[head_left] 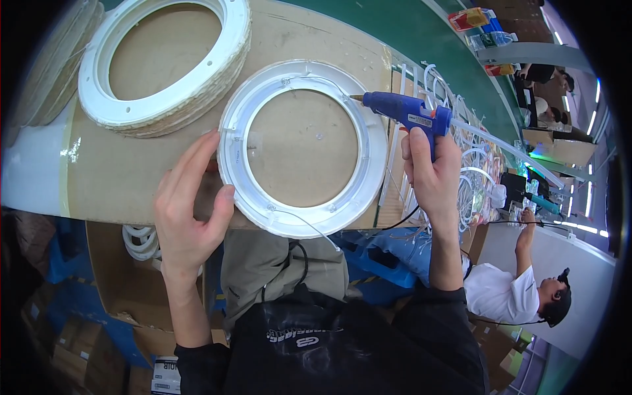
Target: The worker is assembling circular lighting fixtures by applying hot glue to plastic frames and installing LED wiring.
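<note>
A white plastic ring [238,178] lies flat on the cardboard-covered table, a thin clear wire running along its inner channel. My right hand [434,168] grips a blue hot glue gun [411,110], with a clear glue stick [507,148] jutting from its back end. The gun's nozzle points left, at the ring's upper right inner edge. On the ring's left side, my left hand [191,204] rests with fingers spread and fingertips at the outer rim. A loose wire end [316,230] hangs over the ring's near edge.
Stacked white rings [164,112] stand at the far left of the table [289,26]. Right of the ring lie bundled white wires [471,178]. Below the table's edge is an open cardboard box [125,289]. A person in a white shirt [503,293] works at the right.
</note>
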{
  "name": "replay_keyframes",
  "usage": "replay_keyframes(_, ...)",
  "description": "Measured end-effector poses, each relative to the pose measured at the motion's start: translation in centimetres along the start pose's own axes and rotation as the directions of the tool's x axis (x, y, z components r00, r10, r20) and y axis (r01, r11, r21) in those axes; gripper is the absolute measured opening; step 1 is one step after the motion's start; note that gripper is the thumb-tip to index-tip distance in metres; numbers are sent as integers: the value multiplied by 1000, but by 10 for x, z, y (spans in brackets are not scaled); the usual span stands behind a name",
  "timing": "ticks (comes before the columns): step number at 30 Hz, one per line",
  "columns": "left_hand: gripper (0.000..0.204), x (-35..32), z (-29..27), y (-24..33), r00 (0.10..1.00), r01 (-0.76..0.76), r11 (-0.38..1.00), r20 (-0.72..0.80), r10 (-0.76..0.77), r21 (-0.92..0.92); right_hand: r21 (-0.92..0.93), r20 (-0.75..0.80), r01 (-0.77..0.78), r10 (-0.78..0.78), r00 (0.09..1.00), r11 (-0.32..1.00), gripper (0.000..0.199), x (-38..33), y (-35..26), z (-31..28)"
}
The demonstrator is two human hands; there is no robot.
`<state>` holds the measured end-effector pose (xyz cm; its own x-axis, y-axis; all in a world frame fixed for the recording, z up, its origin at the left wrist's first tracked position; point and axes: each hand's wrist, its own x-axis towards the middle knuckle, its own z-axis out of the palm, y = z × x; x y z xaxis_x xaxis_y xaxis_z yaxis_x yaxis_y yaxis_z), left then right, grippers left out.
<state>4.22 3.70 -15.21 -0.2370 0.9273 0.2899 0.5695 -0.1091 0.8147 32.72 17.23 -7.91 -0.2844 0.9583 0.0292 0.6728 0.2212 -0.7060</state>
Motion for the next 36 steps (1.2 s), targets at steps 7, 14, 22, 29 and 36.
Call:
replay_keyframes(7, 53, -1, 1, -1, 1000, -7, 1000, -6, 7, 12, 0, 17, 13, -13, 1000, 1000, 23, -1, 2, 0)
replay_keyframes(14, 53, 0, 1, 1, 1000, -4, 1000, -8, 4, 5, -36, 14, 9, -9, 1000, 999, 23, 0, 2, -2)
replay_keyframes(22, 54, -1, 1, 4, 999, 38, 999, -2, -38, -21, 10, 57, 27, -28, 998, 1000, 24, -1, -1, -7)
replay_keyframes(29, 50, 2, 2, 8, 998, 66, 998, 9, -66, -16, 157, -48, 31, -24, 999, 987, 30, -10, 18, -18)
replay_keyframes(36, 45, 3, -1, 25, 968, 247, 968, 40, -249, 52, 645, -75, -129, 230, 970, 753, 37, -29, 52, -3)
